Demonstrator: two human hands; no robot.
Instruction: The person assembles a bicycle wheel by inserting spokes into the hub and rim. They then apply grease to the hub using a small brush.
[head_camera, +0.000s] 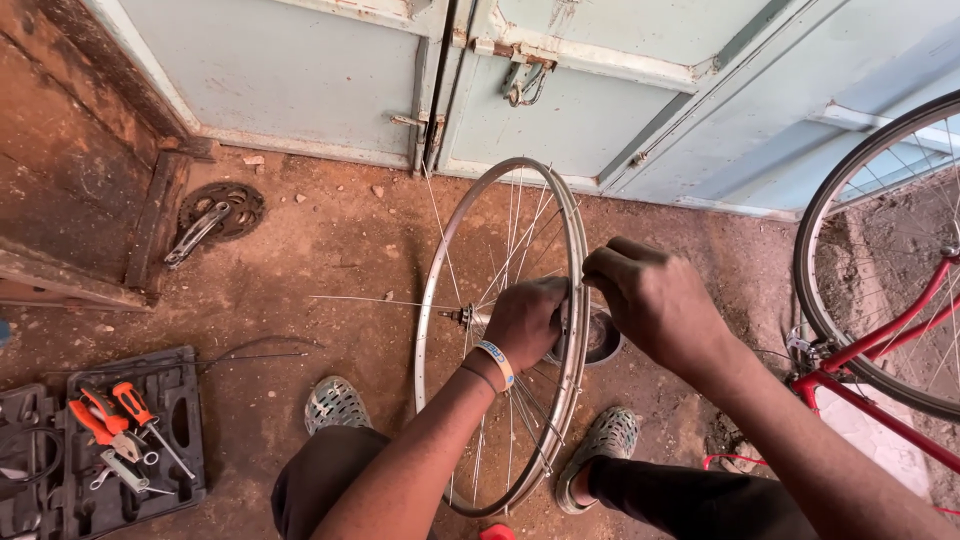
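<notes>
The left hand is gripping the upright wheel rim, steadying it between the feet. The right hand is pinching narrowly at a spoke by the rim.

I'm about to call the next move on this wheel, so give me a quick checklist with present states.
1. Bare wheel rim upright between the feet: ok.
2. Left hand reaching in among the spokes beside the hub: ok.
3. Right hand pinching at the rim's edge: ok; what it pinches, cannot tell.
4. Spokes all seated: not ok, several stick out loose.
5. Tool case open on the ground: ok.
</notes>
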